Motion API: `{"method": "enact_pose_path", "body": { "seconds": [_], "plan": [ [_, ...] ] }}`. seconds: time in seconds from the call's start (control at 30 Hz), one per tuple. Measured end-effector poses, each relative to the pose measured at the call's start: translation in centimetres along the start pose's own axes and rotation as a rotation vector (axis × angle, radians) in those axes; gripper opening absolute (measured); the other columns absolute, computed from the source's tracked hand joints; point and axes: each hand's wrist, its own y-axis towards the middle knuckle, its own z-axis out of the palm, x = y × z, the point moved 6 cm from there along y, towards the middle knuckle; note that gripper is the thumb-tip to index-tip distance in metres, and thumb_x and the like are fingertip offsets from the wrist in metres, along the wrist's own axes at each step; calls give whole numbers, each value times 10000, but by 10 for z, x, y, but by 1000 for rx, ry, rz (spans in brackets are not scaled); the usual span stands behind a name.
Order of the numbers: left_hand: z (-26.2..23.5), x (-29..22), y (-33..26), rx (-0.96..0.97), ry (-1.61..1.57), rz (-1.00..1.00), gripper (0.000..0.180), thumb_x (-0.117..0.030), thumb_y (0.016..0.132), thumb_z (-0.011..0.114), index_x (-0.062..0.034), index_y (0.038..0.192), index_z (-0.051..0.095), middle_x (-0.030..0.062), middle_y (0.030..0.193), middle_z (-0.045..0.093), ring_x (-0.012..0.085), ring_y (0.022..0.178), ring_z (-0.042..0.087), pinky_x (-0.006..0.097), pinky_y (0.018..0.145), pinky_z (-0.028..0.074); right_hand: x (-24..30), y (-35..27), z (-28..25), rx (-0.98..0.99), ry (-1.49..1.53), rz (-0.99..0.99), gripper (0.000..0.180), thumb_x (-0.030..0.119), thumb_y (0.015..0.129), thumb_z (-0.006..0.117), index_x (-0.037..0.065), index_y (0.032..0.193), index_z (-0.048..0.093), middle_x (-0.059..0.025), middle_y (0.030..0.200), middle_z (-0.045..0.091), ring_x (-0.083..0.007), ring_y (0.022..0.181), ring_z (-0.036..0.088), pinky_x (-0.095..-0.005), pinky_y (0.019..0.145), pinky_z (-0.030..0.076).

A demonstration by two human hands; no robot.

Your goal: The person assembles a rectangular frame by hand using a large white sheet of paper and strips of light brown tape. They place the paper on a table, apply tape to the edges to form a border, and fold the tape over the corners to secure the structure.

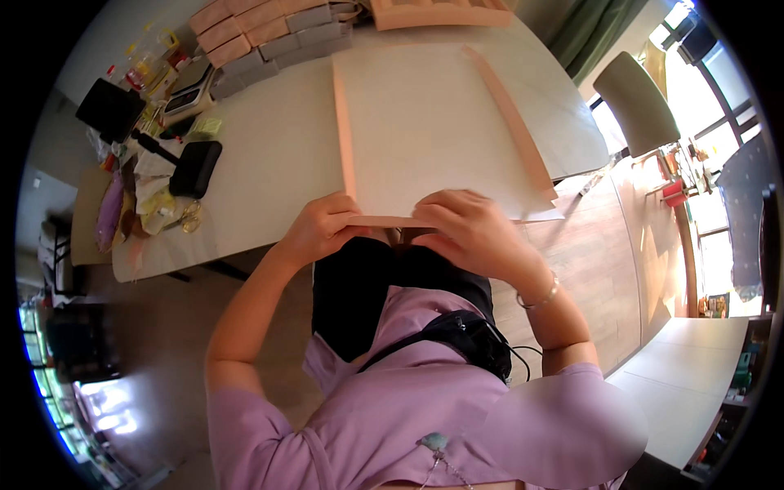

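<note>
A large pale sheet of card (425, 131) with peach-coloured folded flaps lies on the white table (269, 155). Its near edge is folded up at the table's front edge. My left hand (322, 227) pinches that near flap at its left end. My right hand (469, 229) presses down on the same flap to the right, fingers curled over the fold. A bracelet sits on my right wrist.
Stacked peach and grey boxes (261, 37) stand at the table's back left. A black stapler-like tool (194, 167), scissors (188, 216) and mixed clutter lie at the left end. A pale chair (637, 102) stands at the right, on wooden floor.
</note>
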Motion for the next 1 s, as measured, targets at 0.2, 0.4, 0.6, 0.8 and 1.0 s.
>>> {"method": "enact_pose_path", "body": {
  "seconds": [0.2,0.4,0.6,0.8,1.0],
  "plan": [
    [-14,-1,-6,33,1,-37,202,-27,753,869,-19,892,723,68,877,682,254,782,658,364,668,541,-108,-66,-106,-327,-111,669,57,56,938,696,8,962,714,-129,912,737,-245,718,736,-363,664,580],
    [-2,-9,4,17,-35,18,205,-47,752,869,-14,871,706,71,866,665,266,765,640,375,665,533,-179,-80,-74,108,-238,989,203,161,842,758,13,946,666,-198,799,720,-346,772,729,-414,698,569],
    [-9,-4,0,3,-37,-16,181,-45,760,864,-21,852,710,70,836,648,270,740,622,381,649,517,-190,-64,-57,95,-232,716,227,93,809,698,29,997,587,-203,853,694,-406,776,682,-468,686,545],
    [-23,4,-1,4,-78,-34,184,-20,733,870,-30,807,702,62,798,630,248,696,590,364,612,488,-161,-48,-37,544,-311,337,113,28,821,670,53,930,653,-96,1022,631,-378,829,675,-450,746,553],
    [-36,-9,6,9,-11,8,251,-48,700,889,-27,761,646,55,771,605,250,684,575,371,594,476,-162,-53,-43,725,-56,366,124,39,824,692,63,945,677,-86,1068,590,-342,898,681,-426,803,549]
  ]
}}
